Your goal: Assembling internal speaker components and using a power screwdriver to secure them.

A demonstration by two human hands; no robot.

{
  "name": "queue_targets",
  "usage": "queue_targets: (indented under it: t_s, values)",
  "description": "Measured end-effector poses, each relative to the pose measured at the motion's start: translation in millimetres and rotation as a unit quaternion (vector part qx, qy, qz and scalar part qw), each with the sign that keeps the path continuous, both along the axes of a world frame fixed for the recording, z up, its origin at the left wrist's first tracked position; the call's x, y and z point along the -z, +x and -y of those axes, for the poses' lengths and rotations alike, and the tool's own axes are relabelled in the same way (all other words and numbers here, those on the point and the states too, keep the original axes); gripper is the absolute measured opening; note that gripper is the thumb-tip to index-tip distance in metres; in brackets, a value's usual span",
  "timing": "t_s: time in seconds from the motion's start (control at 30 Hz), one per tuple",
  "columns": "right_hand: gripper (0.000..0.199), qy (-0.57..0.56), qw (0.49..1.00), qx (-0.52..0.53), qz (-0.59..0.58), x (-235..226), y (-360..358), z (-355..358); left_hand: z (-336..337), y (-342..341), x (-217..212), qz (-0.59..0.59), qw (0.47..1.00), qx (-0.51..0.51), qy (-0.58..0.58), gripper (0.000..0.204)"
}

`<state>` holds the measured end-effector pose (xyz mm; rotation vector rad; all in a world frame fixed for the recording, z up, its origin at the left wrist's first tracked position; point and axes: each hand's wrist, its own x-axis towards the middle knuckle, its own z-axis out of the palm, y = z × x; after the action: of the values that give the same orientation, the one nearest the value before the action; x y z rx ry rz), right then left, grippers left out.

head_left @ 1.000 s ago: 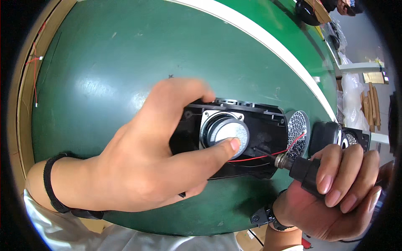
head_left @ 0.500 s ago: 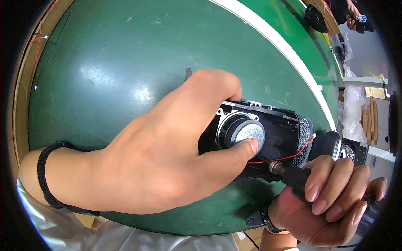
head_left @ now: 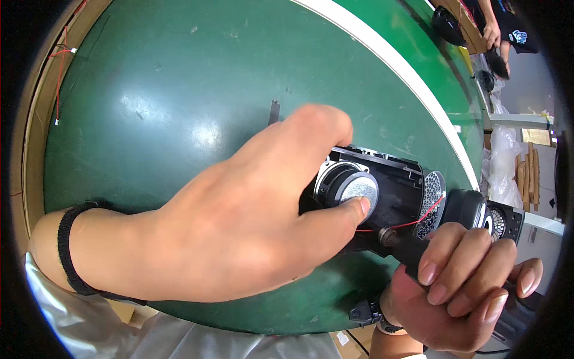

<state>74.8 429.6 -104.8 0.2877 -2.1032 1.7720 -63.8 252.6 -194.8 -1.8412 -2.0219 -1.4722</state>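
My left hand [head_left: 239,221] is closed around a black plastic housing [head_left: 397,185], its thumb pressing a round speaker driver [head_left: 359,190] with a silver magnet back. The driver sits inside the housing. A red wire [head_left: 409,224] runs from beside the thumb toward a perforated curved strip [head_left: 431,200] at the housing's right end. In my right hand [head_left: 457,293], the fingers wrap round a black power screwdriver [head_left: 408,250]. Its metal nose is at the housing's near edge, close to my left thumb; the bit's tip is hidden.
The green tabletop [head_left: 167,72] has a white strip [head_left: 382,51] across its far right. Right of the housing stand a black rounded part [head_left: 465,206] and a grilled black part [head_left: 501,221]. Red wires [head_left: 59,90] lie at the left edge. Another person's hand [head_left: 492,35] shows top right.
The left hand and housing have shifted slightly right. The screwdriver has moved a little left and up, its nose nearer the housing. The other person's hands have changed position.
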Motion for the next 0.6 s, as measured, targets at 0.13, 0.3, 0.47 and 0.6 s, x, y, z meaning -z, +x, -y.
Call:
queue_targets:
  t_s: [0.13, 0.3, 0.47, 0.6]
  values:
    - [0.018, -0.072, 0.983, 0.12, -0.115, 32.4, -28.2, 29.3, 7.8, -2.7, 6.9, 0.009, 0.999, -0.012, -0.031, 0.065]
    - [0.025, -0.067, 0.984, 0.118, -0.113, 30.6, -27.7, 27.6, 8.3, 2.9, -8.2, 0.042, 0.996, -0.016, -0.077, 0.066]
    - [0.014, -0.12, 0.967, 0.155, -0.163, 1.2, -26.8, 27.3, 7.6, -0.4, -10.6, 0.076, 0.995, 0.0, -0.072, 0.063]
    - [0.033, -0.141, 0.965, 0.129, -0.179, -33.0, 3.4, -31.8, 5.0, 2.2, -15.0, 0.075, 0.994, 0.011, -0.081, 0.059]
